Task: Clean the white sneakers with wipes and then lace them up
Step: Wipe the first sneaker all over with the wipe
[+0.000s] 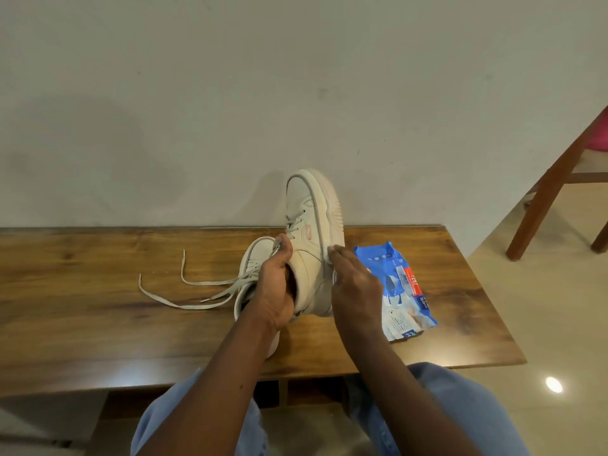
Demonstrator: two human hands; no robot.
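**1. HANDLING**
- Raised sneaker (pixel 309 232): judged light, since one hand carries it. The upper looks smooth and semi-stiff; the thick sole looks rigid.
- A wiped surface is prob. slick, so do not grip the side panel.
- Recommended hold pt: collar opening, fingers inside, thumb outside at the tongue.
- Laces (pixel 184 291): soft and floppy, so they may snag. Keep them clear of the wiping path.
- Wipe (pixel 333 276): judged thin and limp, and it bunches easily. Fold it to a pad before applying pressure.

**2. POSITION**
- Raised sneaker: between both hands, toe up, sole side facing the R hand (pixel 355 284). The heel is low; contact w/ the table (pixel 98 324) cannot be determined.
- Second sneaker (pixel 256 258): on the table directly behind the L hand (pixel 274 291), partly hidden by the wrist. Its laces trail loose across the table to the left of the L hand.
- Wipe pack (pixel 404 291): lies flat on the table just right of the R hand.

**3. HANDS**
- L hand: closed round the collar of the raised sneaker, fingers inside the opening, thumb up near the tongue. The grip looks firm.
- R hand: narrow, fingers together and approx. straight, tips against the sole sidewall. A pale strip shows at the finger edge, prob. the wipe. It cannot be told whether the wipe is pinched or only pressed flat.
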